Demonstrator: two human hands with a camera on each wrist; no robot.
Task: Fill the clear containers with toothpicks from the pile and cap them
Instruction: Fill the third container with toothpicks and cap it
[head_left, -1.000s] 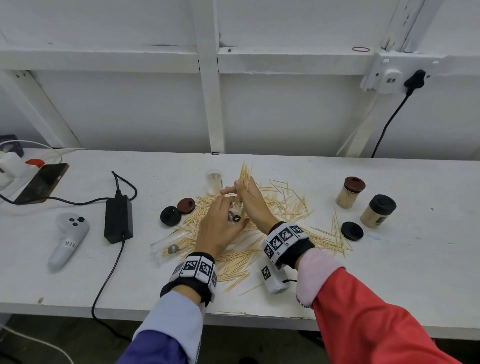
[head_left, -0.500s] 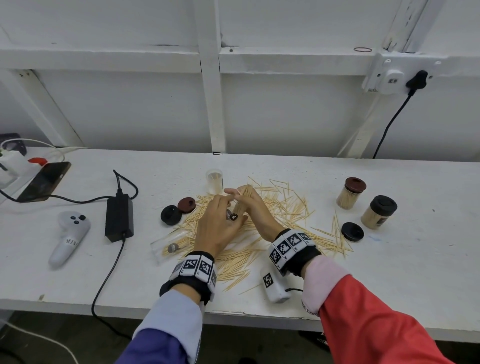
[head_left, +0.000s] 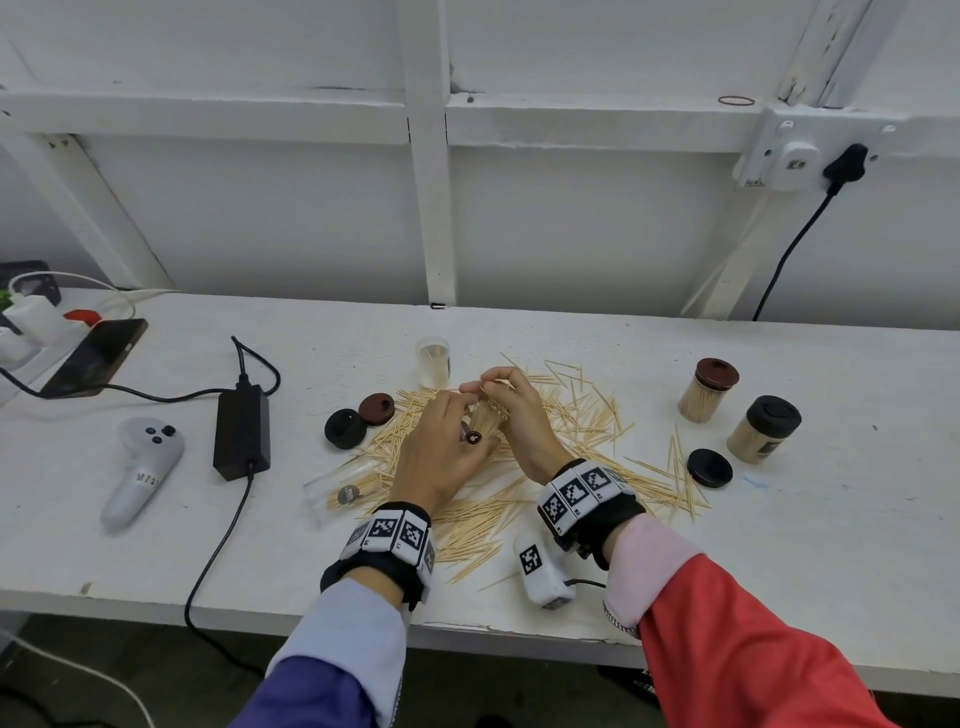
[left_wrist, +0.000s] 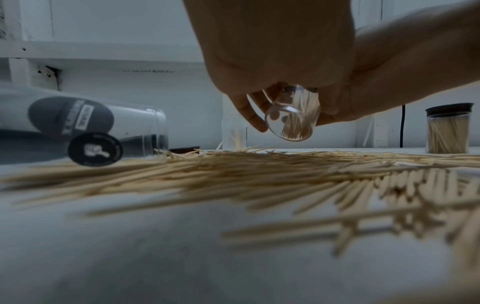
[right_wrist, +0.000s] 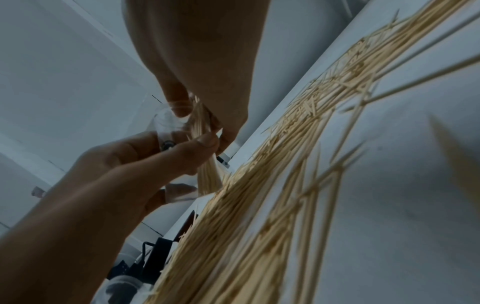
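Observation:
My left hand grips a small clear container, tilted just above the toothpick pile. My right hand pinches a bundle of toothpicks whose lower ends sit inside that container. In the left wrist view the container's round base faces the camera with toothpicks showing through it. One more clear container stands upright behind the hands, nearly empty. Another lies on its side at the pile's left edge. Loose caps: black, brown, black.
Two filled, capped jars stand at the right. A black power brick with cable, a white controller and a phone lie at the left. A small white device sits near the table's front edge.
The toothpick bundle stood high above my right hand a second ago; it has since gone down into the container that my left hand holds. Both hands have dropped slightly.

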